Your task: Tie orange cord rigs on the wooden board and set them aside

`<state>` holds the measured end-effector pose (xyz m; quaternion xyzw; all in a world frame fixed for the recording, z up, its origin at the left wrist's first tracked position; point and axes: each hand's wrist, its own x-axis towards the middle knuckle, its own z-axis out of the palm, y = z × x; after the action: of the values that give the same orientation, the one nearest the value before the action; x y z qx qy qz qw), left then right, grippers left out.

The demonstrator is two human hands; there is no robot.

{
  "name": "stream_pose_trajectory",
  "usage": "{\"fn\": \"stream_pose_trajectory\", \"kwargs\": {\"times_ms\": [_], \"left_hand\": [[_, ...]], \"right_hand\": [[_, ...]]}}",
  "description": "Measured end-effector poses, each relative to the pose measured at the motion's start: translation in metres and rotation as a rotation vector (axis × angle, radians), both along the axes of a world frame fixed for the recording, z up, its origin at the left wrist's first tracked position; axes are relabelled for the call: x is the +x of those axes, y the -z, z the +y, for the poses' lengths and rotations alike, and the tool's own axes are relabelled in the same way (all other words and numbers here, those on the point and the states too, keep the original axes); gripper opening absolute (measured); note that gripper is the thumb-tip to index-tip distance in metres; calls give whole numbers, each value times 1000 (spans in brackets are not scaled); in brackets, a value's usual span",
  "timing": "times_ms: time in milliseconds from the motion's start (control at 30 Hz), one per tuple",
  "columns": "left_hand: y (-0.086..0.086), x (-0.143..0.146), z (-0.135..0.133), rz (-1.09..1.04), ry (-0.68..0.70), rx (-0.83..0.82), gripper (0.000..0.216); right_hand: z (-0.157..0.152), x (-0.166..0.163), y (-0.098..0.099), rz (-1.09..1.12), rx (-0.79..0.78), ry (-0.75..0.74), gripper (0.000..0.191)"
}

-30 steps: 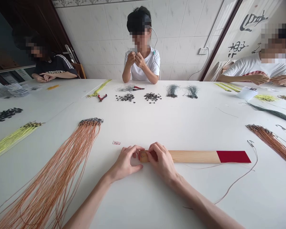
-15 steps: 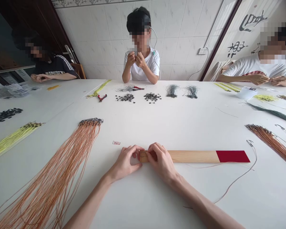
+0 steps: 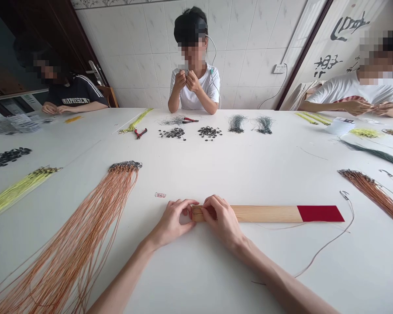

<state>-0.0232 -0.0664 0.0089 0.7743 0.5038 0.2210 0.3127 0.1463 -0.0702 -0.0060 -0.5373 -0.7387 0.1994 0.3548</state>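
A flat wooden board (image 3: pixel 265 213) with a red end (image 3: pixel 321 213) lies crosswise on the table. My left hand (image 3: pixel 172 220) grips its left end between thumb and forefinger, fingers curled. On that end rests a thin, dark fishing hook (image 3: pixel 197 211), partly hidden by fingers. My right hand (image 3: pixel 223 220) pinches the hook against the wood with thumb and forefinger. A thin line (image 3: pixel 281 228) emerges to the right along the board's near edge. Beyond the red end, another fishing hook (image 3: pixel 345 195) lies on the table, its line (image 3: pixel 327 247) curving toward my right forearm.
Orange lines in a bundle (image 3: pixel 94 218) spread at left; another orange bundle (image 3: pixel 376 194) lies right. A small printed wrapper (image 3: pixel 160 195) sits beyond my left hand. Farther off are red-handled pliers (image 3: pixel 140 133), dark parts in piles (image 3: pixel 209 133), and three people seated around the table (image 3: pixel 249 165).
Both my hands stay in place on the board's left end. The view shifts very slightly. At the far left, the seated person's hands have moved apart a little.
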Motion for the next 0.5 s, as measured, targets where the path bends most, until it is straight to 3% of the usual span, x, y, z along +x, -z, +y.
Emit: {"fn": "stream_pose_trajectory", "kwargs": {"times_ms": [500], "left_hand": [[0, 1, 3, -24, 42, 22, 26]], "right_hand": [[-1, 0, -4, 30, -48, -9, 13]]}}
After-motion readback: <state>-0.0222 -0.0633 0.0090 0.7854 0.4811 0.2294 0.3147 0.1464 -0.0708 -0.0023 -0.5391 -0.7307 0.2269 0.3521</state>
